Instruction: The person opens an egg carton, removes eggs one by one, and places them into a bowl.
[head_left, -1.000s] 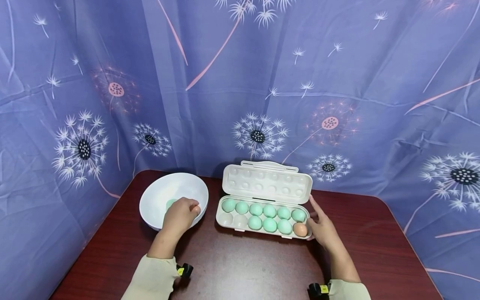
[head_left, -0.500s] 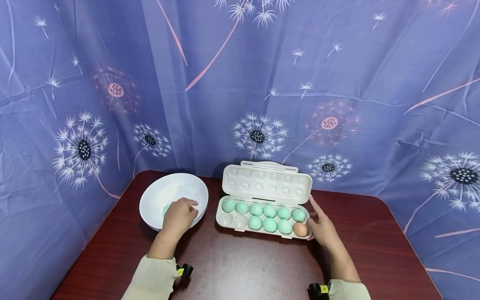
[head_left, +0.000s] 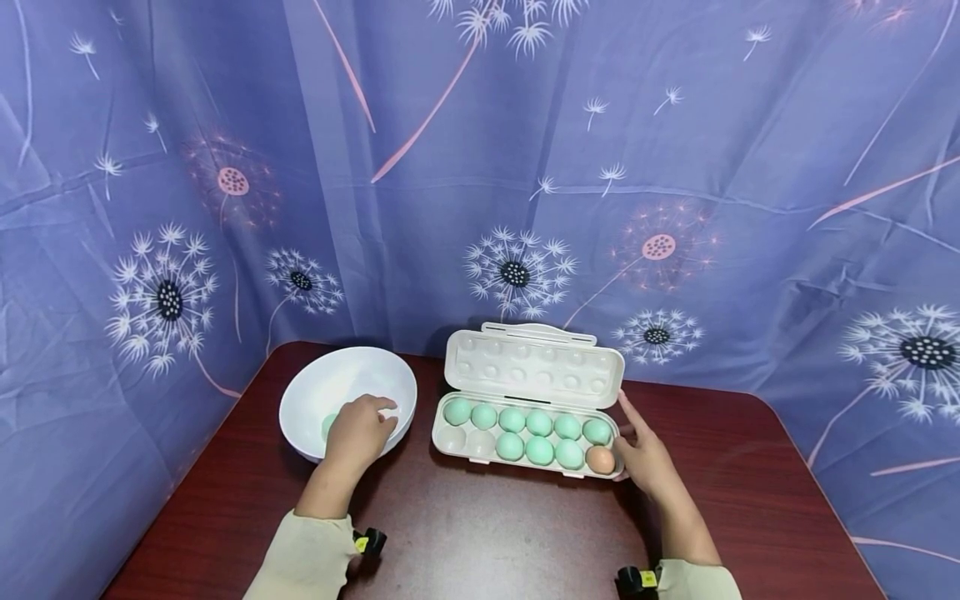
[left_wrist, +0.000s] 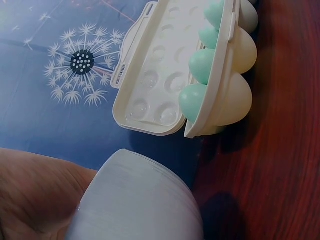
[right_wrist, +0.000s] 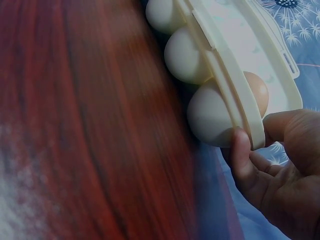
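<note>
My left hand (head_left: 358,433) reaches over the near rim into a white bowl (head_left: 311,387), thumb and index finger apart with nothing visible between them. Beside it in the bowl shows part of a mint-green egg (head_left: 327,425); the other fingers are hidden. In the left wrist view the bowl's outer wall (left_wrist: 140,200) covers the fingertips. To the right stands an egg box (head_left: 532,367), its lid raised, with several mint-green eggs and one brown egg (head_left: 600,459) at the front right corner. My right hand (head_left: 647,458) grips the box's right end, thumb and fingers on its edge in the right wrist view.
Both bowl and box stand near the back of a dark red wooden table (head_left: 480,533). Behind them hangs a blue curtain (head_left: 420,275) printed with dandelions, close to the lid.
The brown egg between my left thumb and index finger has gone from sight, and the fingers have parted. The green egg in the bowl has shifted left and nearer. My right hand stays put.
</note>
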